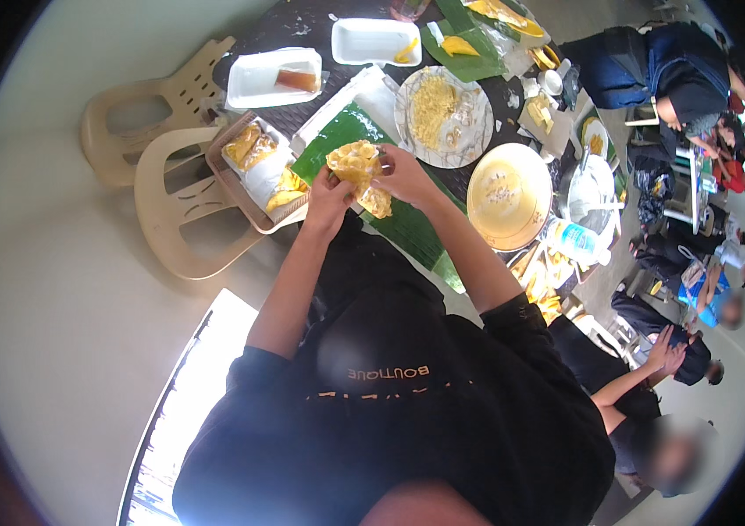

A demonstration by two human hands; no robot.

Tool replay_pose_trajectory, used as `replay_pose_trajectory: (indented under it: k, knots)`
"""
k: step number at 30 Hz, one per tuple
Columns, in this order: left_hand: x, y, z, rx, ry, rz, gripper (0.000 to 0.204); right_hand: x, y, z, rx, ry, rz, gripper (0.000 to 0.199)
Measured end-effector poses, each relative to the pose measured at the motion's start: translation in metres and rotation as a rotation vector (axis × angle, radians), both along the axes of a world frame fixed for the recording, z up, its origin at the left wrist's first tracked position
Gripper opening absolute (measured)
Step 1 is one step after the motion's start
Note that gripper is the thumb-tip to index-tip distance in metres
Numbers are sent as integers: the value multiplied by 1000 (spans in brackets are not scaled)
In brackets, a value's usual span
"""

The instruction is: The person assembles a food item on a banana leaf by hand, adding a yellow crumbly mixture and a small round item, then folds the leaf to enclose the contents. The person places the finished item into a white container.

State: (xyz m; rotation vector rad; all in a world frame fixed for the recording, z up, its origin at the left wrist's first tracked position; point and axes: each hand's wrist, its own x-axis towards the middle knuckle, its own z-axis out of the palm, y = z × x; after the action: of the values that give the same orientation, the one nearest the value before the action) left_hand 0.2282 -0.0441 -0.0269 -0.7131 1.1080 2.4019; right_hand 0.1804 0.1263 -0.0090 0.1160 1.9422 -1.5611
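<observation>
Above the table's near edge, both my hands hold up a floppy yellow piece of food [353, 160], shiny and dotted with pale bits. My left hand [328, 203] is closed on its left and lower side. The fingers of my right hand [406, 178] pinch its right edge, and part of it hangs down between the hands. Beneath lies a green banana leaf [342, 136]. Just left of my left hand stands a brown-rimmed basket [236, 182] lined with white, with yellow wrapped pieces [251, 146] inside. Beyond my right hand is a marbled plate [477, 151] with crumbly yellow food and white bits.
Two white foam trays [241, 72] sit at the back. A large yellow bowl [513, 197], a water bottle [578, 241] and a metal pot [594, 182] crowd the right. Beige plastic chairs [157, 210] stand left. A person [635, 386] is close on my right.
</observation>
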Motion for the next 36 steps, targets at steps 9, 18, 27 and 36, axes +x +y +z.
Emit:
replay_pose_trajectory:
  k: [9, 18, 27, 36]
  knots:
    - [9, 1, -14, 10, 8, 124, 47, -13, -4, -9, -30, 19, 133, 60]
    - [-3, -17, -18, -82, 67, 205, 44, -41, -30, -22, -46, 46, 256, 60]
    - [-19, -20, -52, -139, 30, 254, 43, -63, -42, -49, -65, -16, 230, 58]
    - [-35, -19, -76, -413, 50, 189, 48, -69, -44, -65, -9, 51, 182, 51]
